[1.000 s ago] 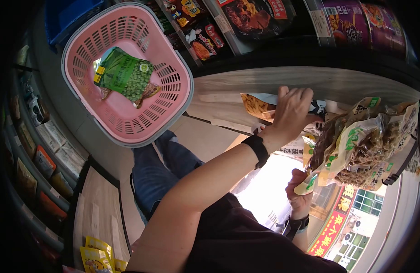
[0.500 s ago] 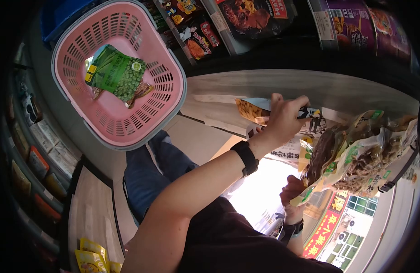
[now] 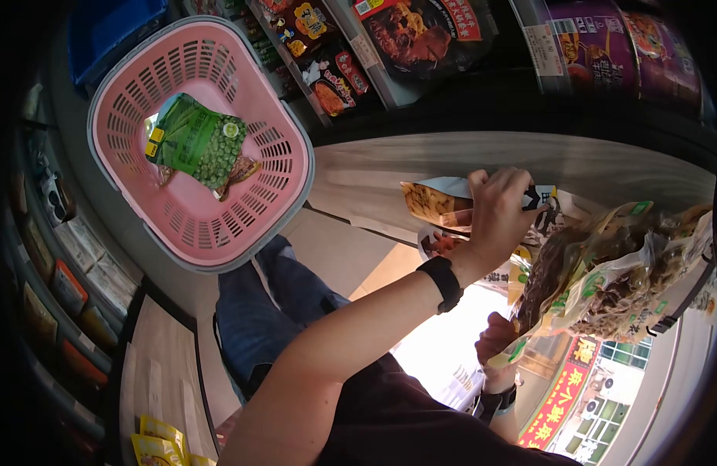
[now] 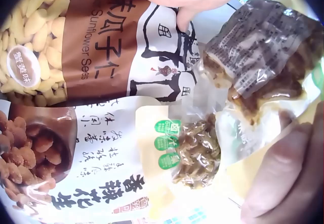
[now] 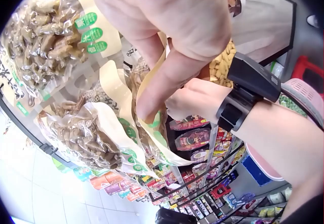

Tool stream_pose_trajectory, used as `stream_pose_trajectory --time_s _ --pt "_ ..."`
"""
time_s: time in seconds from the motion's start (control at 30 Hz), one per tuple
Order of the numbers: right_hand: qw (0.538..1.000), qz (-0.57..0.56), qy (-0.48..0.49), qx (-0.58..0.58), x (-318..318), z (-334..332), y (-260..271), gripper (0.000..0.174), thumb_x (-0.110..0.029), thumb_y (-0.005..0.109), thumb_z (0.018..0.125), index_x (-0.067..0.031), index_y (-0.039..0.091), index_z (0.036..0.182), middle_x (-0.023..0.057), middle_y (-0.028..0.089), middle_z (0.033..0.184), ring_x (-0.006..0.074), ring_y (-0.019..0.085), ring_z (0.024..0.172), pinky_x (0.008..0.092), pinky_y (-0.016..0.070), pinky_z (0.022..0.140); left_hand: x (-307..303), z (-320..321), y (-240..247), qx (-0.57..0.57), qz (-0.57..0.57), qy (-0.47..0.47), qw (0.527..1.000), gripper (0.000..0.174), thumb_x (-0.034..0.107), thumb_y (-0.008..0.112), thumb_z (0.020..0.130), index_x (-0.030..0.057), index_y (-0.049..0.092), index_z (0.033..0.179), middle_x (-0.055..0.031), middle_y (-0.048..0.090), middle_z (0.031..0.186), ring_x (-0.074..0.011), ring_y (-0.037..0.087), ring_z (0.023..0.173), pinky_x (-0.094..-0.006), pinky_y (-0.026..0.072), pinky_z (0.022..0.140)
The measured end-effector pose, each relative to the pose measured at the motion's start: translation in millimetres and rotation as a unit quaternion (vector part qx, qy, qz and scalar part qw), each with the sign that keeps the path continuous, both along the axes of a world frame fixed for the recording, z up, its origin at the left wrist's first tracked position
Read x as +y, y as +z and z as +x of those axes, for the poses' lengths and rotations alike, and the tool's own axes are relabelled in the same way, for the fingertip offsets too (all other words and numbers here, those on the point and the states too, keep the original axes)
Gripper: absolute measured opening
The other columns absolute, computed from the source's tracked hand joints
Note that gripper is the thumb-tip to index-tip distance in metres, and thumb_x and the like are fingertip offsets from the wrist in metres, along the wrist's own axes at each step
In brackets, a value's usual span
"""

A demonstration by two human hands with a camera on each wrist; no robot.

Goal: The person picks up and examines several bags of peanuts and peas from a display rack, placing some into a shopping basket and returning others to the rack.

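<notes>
My left hand (image 3: 500,206) grips the upper part of a bag of sunflower seeds (image 4: 96,46), brown and white with a clear window full of pale kernels. Its thumb lies across the white printed end. Just under it in the left wrist view is a white bag of spicy peanuts (image 4: 61,158). My right hand (image 3: 497,340) pinches the cream edge of a snack packet (image 5: 162,138) with green oval marks, thumb and fingers curled over it. Close by are a packet of dark brown food (image 4: 263,46) and a clear packet of brown pieces (image 5: 86,138).
A pink basket (image 3: 180,206) stands at the left, with a green pea bag (image 3: 191,140) and another packet under it. Noodle packs (image 3: 335,81) and purple tubs (image 3: 591,46) fill the shelf behind the pale wooden panel (image 3: 366,167). Yellow packets (image 3: 160,439) lie at lower left.
The head view has shifted slightly, with the basket further left. The sunflower seed bag has tilted a little, its window facing up more. Both hands keep their hold.
</notes>
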State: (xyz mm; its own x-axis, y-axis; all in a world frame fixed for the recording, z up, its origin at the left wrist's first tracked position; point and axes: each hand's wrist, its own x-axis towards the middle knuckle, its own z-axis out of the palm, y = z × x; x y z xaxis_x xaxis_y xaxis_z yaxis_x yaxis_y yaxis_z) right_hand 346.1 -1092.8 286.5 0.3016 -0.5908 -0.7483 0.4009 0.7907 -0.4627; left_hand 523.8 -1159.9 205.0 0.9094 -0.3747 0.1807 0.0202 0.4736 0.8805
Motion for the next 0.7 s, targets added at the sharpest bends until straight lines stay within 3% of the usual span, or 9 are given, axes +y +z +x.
stream_pose_trajectory --time_s 0.03,0.07,0.1,0.23,0.33,0.43,0.57,0.7 --pt "1.0 0.0 0.001 -0.002 -2.8 -7.0 -2.0 0.014 -0.012 0.051 0.084 -0.0133 0.041 0.074 -0.007 0.046 0.058 -0.0004 0.038 0.041 0.0163 0.0291 0.038 -0.3 -0.8 1.7 -0.003 0.007 0.003 1.0 0.028 0.014 0.074 0.062 0.0057 0.05 0.073 -0.0051 0.053 0.07 -0.0212 0.05 0.067 -0.0322 0.0247 0.071" --pt "0.997 0.015 0.035 -0.066 -7.1 -20.2 -5.3 0.024 -0.02 0.055 0.079 -0.0027 0.044 0.091 -0.0013 0.05 0.066 0.0061 0.043 0.051 0.0214 0.0338 0.047 -0.3 -1.1 3.1 -0.007 0.014 0.007 1.0 0.028 0.014 0.074 0.063 0.0057 0.049 0.072 -0.0049 0.052 0.069 -0.0211 0.05 0.067 -0.0323 0.0248 0.071" --pt "0.989 0.031 0.07 -0.129 -9.8 -30.1 -7.6 0.051 -0.028 0.059 0.074 0.008 0.048 0.107 0.0044 0.054 0.073 0.0125 0.048 0.062 0.0265 0.0386 0.056 0.6 -1.3 3.0 -0.009 0.013 0.008 1.0 0.028 0.014 0.074 0.063 0.0057 0.049 0.072 -0.0049 0.052 0.069 -0.0211 0.05 0.067 -0.0323 0.0248 0.071" --pt "0.989 0.033 0.07 -0.124 -11.5 -35.3 -10.3 0.053 -0.026 0.058 0.073 0.0082 0.045 0.111 0.0058 0.054 0.075 0.0138 0.05 0.065 0.0283 0.0399 0.057 2.0 -3.0 -10.8 -0.019 0.059 0.008 0.998 0.026 0.016 0.073 0.065 0.0048 0.051 0.074 -0.0046 0.054 0.07 -0.0204 0.051 0.067 -0.0328 0.0256 0.07" --pt "0.984 0.053 0.056 -0.163 -12.2 -34.5 -12.9 0.049 -0.023 0.055 0.073 0.0083 0.046 0.11 0.0061 0.054 0.075 0.015 0.05 0.065 0.0307 0.0424 0.06 8.5 4.3 -21.1 -0.06 0.056 -0.003 0.997 0.024 0.016 0.071 0.067 0.0045 0.058 0.083 -0.0048 0.058 0.075 -0.0194 0.053 0.07 -0.0321 0.0264 0.07" --pt "0.991 0.04 0.057 -0.113 -13.9 -38.5 -15.0 0.048 -0.022 0.054 0.074 0.0085 0.047 0.11 0.0066 0.055 0.075 0.0162 0.051 0.066 0.0323 0.0443 0.063 10.2 13.0 -25.4 -0.112 0.041 -0.03 0.992 0.023 0.01 0.071 0.063 0.0049 0.058 0.081 -0.0043 0.057 0.073 -0.0197 0.053 0.069 -0.0321 0.0264 0.07" --pt "0.987 0.043 0.066 -0.142 -11.3 -35.7 -13.4 0.048 -0.022 0.054 0.074 0.0082 0.046 0.111 0.005 0.054 0.073 0.0153 0.051 0.064 0.0311 0.0445 0.062 25.5 20.3 -16.6 -0.13 0.014 -0.007 0.991 0.021 0.006 0.068 0.058 0.0055 0.058 0.077 -0.0043 0.055 0.071 -0.0202 0.052 0.068 -0.0321 0.0256 0.068" --pt "0.976 0.05 0.091 -0.193 -6.7 -32.7 -10.8 0.051 -0.024 0.057 0.074 0.0075 0.045 0.112 0.0036 0.054 0.073 0.0129 0.05 0.063 0.0275 0.0429 0.059 31.7 20.6 -15.2 -0.158 0.026 -0.079 0.984 0.018 0.006 0.066 0.059 0.0051 0.061 0.076 -0.005 0.054 0.069 -0.0205 0.051 0.068 -0.0324 0.0242 0.068"
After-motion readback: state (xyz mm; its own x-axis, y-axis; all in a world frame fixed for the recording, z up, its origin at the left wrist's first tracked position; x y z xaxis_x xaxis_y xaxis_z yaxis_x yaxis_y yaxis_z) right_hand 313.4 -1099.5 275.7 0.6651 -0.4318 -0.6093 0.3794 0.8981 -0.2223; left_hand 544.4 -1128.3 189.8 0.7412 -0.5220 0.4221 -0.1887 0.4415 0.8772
